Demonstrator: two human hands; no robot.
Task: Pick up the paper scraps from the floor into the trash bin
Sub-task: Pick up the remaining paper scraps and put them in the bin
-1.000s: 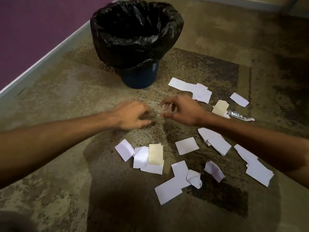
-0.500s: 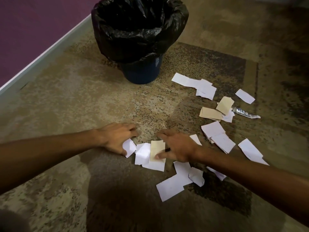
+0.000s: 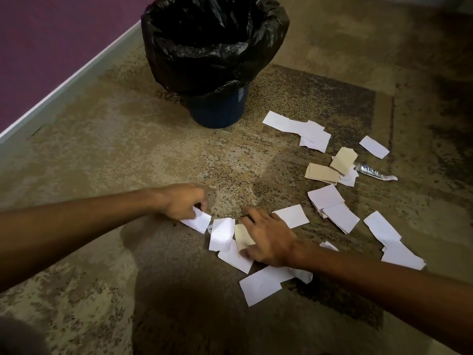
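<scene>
On the mottled brown floor (image 3: 128, 139), the left hand (image 3: 180, 201) pinches one white scrap (image 3: 197, 221) between curled fingers and thumb, its lower edge touching the floor. Just to the right, the right hand (image 3: 268, 242) lies with fingers spread and fairly straight, pressing down on a small overlapping cluster: a beige scrap (image 3: 243, 237) under the fingers, a white scrap (image 3: 221, 234) beside it, and another white piece (image 3: 235, 260) below. The two hands are near each other but apart. More paper scraps (image 3: 332, 208) lie scattered to the right, with a crumpled foil wrapper (image 3: 376, 172) among them. The trash bin (image 3: 217, 111), dark blue with a black liner (image 3: 212, 42) folded over its rim, stands upright beyond the hands, beside a purple wall (image 3: 51, 42).
</scene>
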